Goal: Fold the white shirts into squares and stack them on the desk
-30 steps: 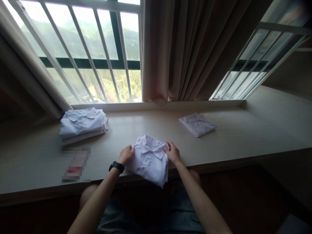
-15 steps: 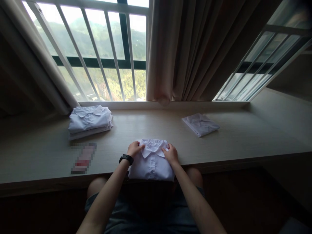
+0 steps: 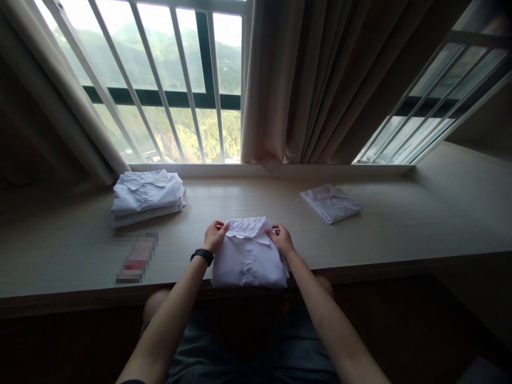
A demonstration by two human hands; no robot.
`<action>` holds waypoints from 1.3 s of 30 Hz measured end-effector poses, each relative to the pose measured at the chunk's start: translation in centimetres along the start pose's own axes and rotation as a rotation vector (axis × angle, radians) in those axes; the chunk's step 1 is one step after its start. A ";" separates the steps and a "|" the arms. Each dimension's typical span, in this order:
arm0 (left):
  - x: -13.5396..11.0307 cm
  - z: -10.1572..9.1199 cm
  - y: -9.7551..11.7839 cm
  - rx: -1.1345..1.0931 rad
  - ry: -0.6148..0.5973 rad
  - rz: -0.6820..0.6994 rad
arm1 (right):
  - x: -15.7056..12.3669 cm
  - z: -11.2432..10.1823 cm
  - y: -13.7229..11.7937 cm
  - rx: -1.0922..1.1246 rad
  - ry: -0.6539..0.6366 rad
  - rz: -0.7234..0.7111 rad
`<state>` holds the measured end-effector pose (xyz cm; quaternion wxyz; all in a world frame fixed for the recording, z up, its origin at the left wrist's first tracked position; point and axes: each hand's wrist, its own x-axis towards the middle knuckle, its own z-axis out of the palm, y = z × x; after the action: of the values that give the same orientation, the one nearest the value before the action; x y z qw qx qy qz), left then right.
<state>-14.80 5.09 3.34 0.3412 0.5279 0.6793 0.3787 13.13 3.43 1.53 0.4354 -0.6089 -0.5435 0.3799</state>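
A folded white shirt (image 3: 248,261) lies in front of me at the desk's front edge, its collar (image 3: 248,226) toward the window and its button strip running down the middle. My left hand (image 3: 215,236) pinches the collar's left side between thumb and fingers, a dark band around that wrist. At the collar's right side my right hand (image 3: 281,238) grips the fabric in the same way. The lower end of the shirt reaches the desk's edge, close above my lap.
A stack of folded white shirts (image 3: 147,194) sits at the back left of the desk (image 3: 224,200). One more flat folded garment (image 3: 332,202) lies at the back right. A blurred-out rectangular object (image 3: 138,258) rests at the left front. Barred windows and curtains (image 3: 268,85) rise behind.
Both hands have moved slightly away from me toward the window, drawing the collar up with them. The collar's points have shifted, and its left point no longer hangs down over the front.
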 end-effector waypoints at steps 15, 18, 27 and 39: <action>-6.0 -2.5 -1.5 -0.031 -0.134 -0.005 | -4.1 0.1 -0.6 0.121 0.042 0.117; -6.7 -2.2 -1.4 -0.282 -0.085 -0.131 | -3.5 0.0 -1.2 0.254 0.070 0.122; -7.9 -2.6 -3.8 -0.359 -0.200 -0.308 | -7.3 -3.2 2.0 -0.075 -0.024 0.212; -7.9 -2.0 -3.3 -0.487 -0.186 -0.315 | -7.6 -2.4 1.5 0.359 -0.025 0.312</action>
<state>-16.35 -3.46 1.93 0.5729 0.3511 0.6078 0.4233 14.96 -4.45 0.86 0.4659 -0.5935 -0.3719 0.5407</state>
